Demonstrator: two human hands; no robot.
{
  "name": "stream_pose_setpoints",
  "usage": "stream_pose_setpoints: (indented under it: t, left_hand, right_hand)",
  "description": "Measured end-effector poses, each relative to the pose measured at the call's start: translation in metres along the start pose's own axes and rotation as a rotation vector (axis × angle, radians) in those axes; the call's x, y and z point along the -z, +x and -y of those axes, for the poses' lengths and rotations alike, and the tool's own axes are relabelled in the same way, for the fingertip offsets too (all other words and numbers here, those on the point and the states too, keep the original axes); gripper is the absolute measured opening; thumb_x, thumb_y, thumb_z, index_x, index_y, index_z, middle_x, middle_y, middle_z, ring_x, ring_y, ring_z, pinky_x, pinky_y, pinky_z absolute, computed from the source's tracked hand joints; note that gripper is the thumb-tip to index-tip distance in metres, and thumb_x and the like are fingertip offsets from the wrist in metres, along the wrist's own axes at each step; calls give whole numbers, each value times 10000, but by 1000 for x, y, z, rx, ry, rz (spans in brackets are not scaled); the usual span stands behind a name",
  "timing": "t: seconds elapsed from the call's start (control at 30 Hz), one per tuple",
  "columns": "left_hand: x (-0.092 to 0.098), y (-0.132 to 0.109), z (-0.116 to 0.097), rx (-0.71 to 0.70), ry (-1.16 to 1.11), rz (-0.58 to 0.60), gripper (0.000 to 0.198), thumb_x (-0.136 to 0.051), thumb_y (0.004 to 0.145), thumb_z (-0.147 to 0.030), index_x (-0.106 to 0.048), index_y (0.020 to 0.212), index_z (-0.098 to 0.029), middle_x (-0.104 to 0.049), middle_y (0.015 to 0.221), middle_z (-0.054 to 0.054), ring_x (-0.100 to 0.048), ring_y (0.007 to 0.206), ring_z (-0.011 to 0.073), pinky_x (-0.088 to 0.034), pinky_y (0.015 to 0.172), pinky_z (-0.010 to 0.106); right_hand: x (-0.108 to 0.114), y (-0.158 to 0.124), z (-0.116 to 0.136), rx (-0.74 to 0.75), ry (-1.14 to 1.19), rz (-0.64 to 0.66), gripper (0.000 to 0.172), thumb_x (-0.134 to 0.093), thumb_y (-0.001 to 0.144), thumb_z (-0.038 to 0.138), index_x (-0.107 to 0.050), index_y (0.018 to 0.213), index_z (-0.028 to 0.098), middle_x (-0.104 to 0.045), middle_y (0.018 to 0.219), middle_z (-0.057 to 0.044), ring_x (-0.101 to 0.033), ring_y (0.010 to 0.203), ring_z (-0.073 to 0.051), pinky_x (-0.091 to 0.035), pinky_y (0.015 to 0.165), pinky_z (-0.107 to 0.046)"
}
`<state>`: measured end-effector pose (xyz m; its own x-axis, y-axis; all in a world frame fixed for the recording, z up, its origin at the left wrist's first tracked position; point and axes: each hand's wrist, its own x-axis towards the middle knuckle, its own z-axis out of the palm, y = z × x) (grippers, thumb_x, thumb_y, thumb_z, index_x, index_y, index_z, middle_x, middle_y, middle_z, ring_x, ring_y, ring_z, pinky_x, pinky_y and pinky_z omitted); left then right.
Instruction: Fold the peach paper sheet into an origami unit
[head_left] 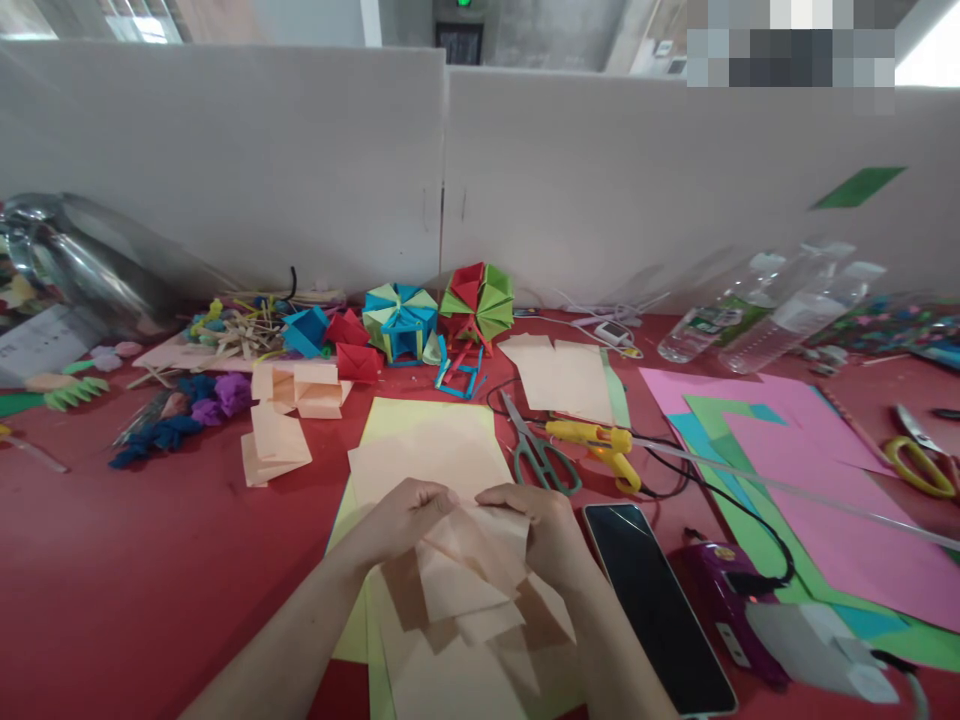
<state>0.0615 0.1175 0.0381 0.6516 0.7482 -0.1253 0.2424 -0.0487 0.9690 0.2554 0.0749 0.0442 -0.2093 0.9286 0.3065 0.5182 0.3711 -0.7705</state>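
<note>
My left hand point(412, 515) and my right hand point(541, 520) are both closed on a folded piece of peach paper point(469, 575), pinching its far edge from either side. Its creased flaps hang toward me. Beneath it lie flat peach sheets point(427, 455) over yellow paper point(349, 620). Just past my right hand are scissors with grey-green handles point(544, 455) and a yellow glue gun point(600, 445). Several folded peach paper pieces point(307, 390) sit to the far left of my hands.
A black phone point(660, 605) and a purple power strip point(731, 600) lie at right, beside coloured paper point(817, 470). Plastic bottles point(795, 315) and a metal jug point(97, 270) stand at the back. Paper models point(401, 320) rest against the white partition point(225, 160). A cord crosses the red table point(150, 560).
</note>
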Motion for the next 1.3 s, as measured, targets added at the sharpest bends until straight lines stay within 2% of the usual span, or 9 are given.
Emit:
stream_pose_setpoints:
  t: [0.17,0.5,0.67,0.8,0.93,1.07,1.13,1.2,1.3]
  left_hand:
    - [1,0,1,-3,11,27,437,-402,854,-486,-375,552,-172,-248,566,-52,-231,541,96,-172,492,222]
    - [5,1,5,18,-63,52,410,-467,837,-466,-616,662,-126,-479,579,-24,-381,559,102,-264,525,203]
    - [3,3,10,60,-172,68,329,-606,752,-428,-684,887,-139,-663,806,46,-553,693,151,-387,620,216]
    - [4,7,18,87,-225,-54,336,-591,765,-412,-670,940,-135,-679,834,56,-588,718,158,-421,654,232]
    - [8,12,24,98,-249,-200,401,-572,761,-435,-638,995,-117,-673,818,56,-588,677,155,-433,632,241]
    - [6,14,18,75,-225,-284,365,-560,767,-415,-645,952,-113,-650,761,37,-554,651,144,-401,598,224]
    - [3,12,11,51,-205,-295,360,-555,775,-417,-646,954,-119,-641,755,31,-544,660,146,-390,603,224]
    - [1,9,5,24,-182,-301,363,-557,784,-418,-639,985,-127,-637,778,31,-542,704,156,-388,639,231]
    - [0,4,-2,0,-145,-298,381,-574,786,-406,-624,1051,-138,-603,716,8,-516,688,153,-365,638,231]
  right_hand:
    - [1,0,2,70,-60,-26,156,-541,730,126,-683,748,188,-710,714,-56,-640,632,-176,-457,558,-255]
    - [4,1,3,58,-58,74,279,-506,659,26,-697,747,210,-695,677,-21,-627,623,-160,-443,558,-238]
    - [3,2,-4,1,-61,32,302,-475,659,21,-674,802,199,-692,740,-19,-633,674,-157,-471,598,-244]
    - [5,3,-7,-49,-103,-125,326,-494,691,62,-618,953,212,-666,895,-38,-614,807,-177,-482,684,-288]
    - [13,4,-4,-41,-157,-292,113,-525,808,201,-578,908,210,-621,903,-59,-569,864,-195,-445,757,-341]
    - [13,5,2,39,-212,-236,60,-580,803,260,-625,806,221,-639,798,-31,-567,799,-190,-412,799,-365]
    - [10,5,4,50,-248,-211,106,-634,759,283,-648,840,217,-642,838,-43,-556,819,-206,-411,792,-376]
    - [5,5,5,29,-285,-210,100,-642,748,303,-665,777,211,-618,863,-60,-532,836,-225,-418,759,-383]
    - [-3,5,5,-22,-322,-223,132,-660,734,324,-702,824,237,-574,995,-80,-493,943,-266,-415,798,-428]
